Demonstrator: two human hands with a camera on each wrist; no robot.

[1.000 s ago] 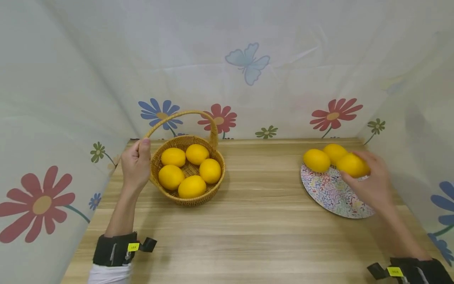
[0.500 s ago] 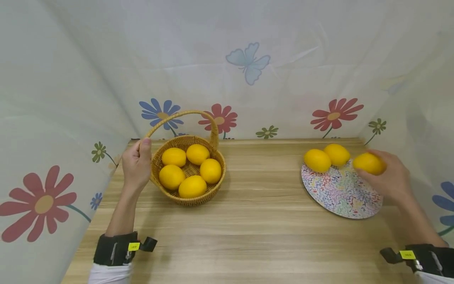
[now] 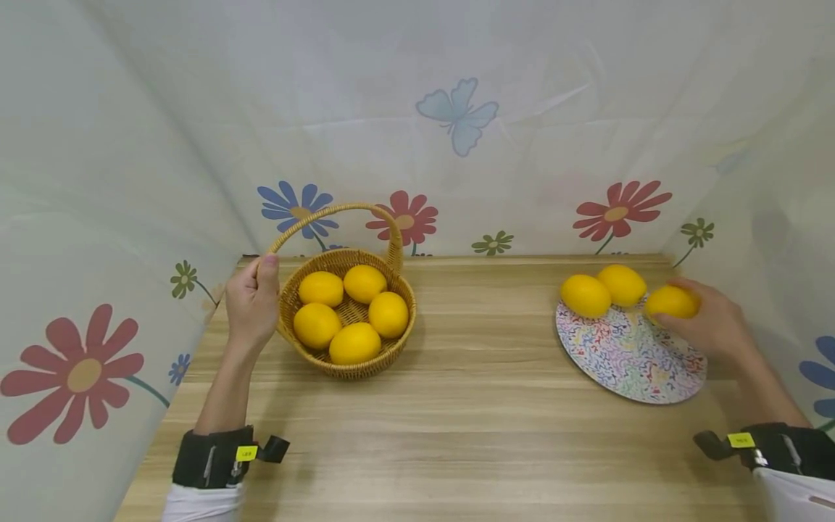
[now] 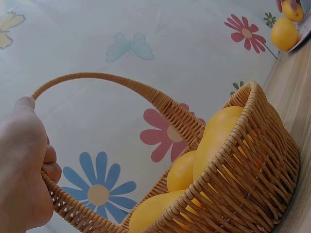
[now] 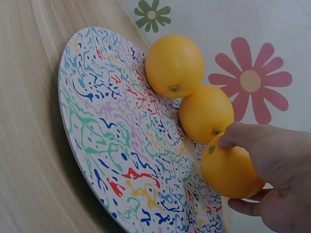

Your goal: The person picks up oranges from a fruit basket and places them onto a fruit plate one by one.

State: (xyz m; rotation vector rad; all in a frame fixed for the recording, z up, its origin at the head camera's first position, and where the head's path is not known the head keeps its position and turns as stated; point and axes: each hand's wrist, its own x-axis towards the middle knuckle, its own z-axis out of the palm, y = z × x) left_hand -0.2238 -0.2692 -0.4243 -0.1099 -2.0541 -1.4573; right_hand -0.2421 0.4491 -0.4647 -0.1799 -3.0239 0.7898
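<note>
My left hand (image 3: 252,301) grips the left side of the arched handle (image 3: 339,208) of a wicker basket (image 3: 355,368). Several yellow-orange oranges (image 3: 354,344) lie inside the basket, which stands on the table. On the right, a round plate (image 3: 626,355) with multicoloured squiggles carries two oranges, a left one (image 3: 586,296) and a back one (image 3: 622,285), at its far edge. My right hand (image 3: 714,322) holds a third orange (image 5: 231,170) between thumb and fingers, at the plate's back right. Whether this orange rests on the plate cannot be told.
The wooden table (image 3: 470,428) stretches between basket and plate. Pale curtains with printed flowers and a butterfly (image 3: 459,116) enclose the back and both sides. The right curtain (image 3: 776,239) hangs close to my right hand.
My right hand has carried its orange rightward, away from the other two, then slightly back left and down. My left hand and the basket stay in place.
</note>
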